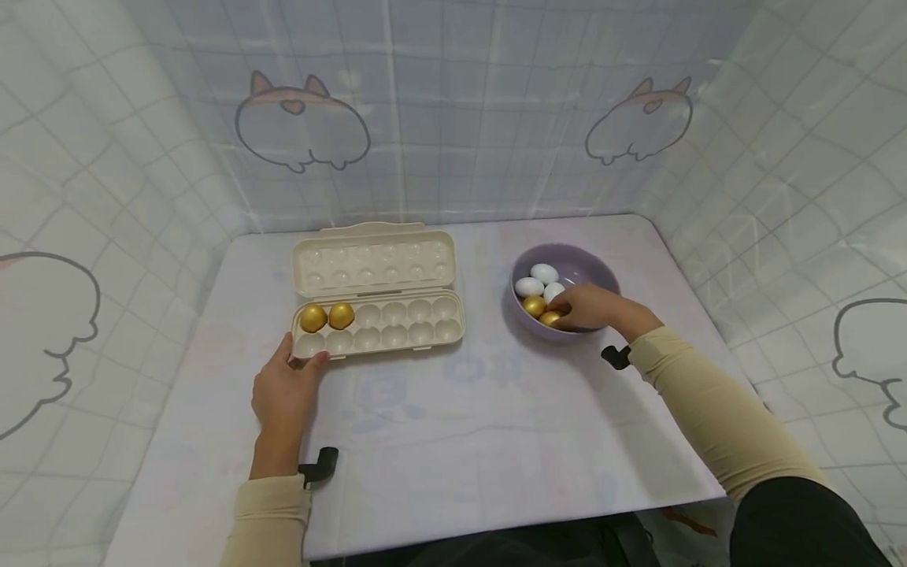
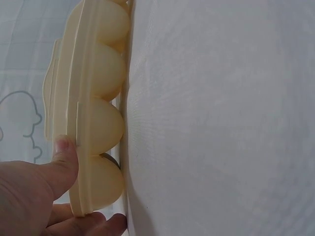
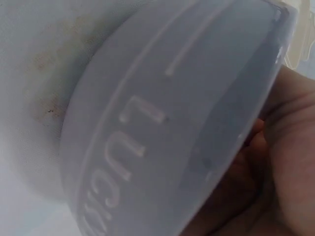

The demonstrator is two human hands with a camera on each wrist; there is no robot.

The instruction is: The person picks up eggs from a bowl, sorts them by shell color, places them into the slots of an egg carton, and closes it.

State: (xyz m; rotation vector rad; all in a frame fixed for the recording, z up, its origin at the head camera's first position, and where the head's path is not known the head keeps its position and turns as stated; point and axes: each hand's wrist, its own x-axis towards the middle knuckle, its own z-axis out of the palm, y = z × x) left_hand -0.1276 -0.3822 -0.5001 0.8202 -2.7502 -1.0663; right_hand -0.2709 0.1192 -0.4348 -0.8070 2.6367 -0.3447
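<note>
A cream egg carton (image 1: 386,339) lies with its lid (image 1: 374,264) folded back. Two golden eggs, one at the left end (image 1: 312,318) and another egg beside it (image 1: 342,316), sit in its back row. My left hand (image 1: 286,390) grips the carton's near left corner, thumb on the front edge and fingers at the end, as the left wrist view also shows. Over at the right, my right hand (image 1: 591,305) reaches into a purple bowl (image 1: 527,258). Its thumb and fingertips pinch a golden egg (image 1: 549,318); the bowl's wall hides them in the right wrist view.
Also in the bowl are another golden egg (image 1: 534,305) and several white eggs (image 1: 544,273). A white cloth (image 1: 453,441) covers the table. Tiled-pattern curtains (image 1: 453,118) with animal drawings stand behind and at both sides.
</note>
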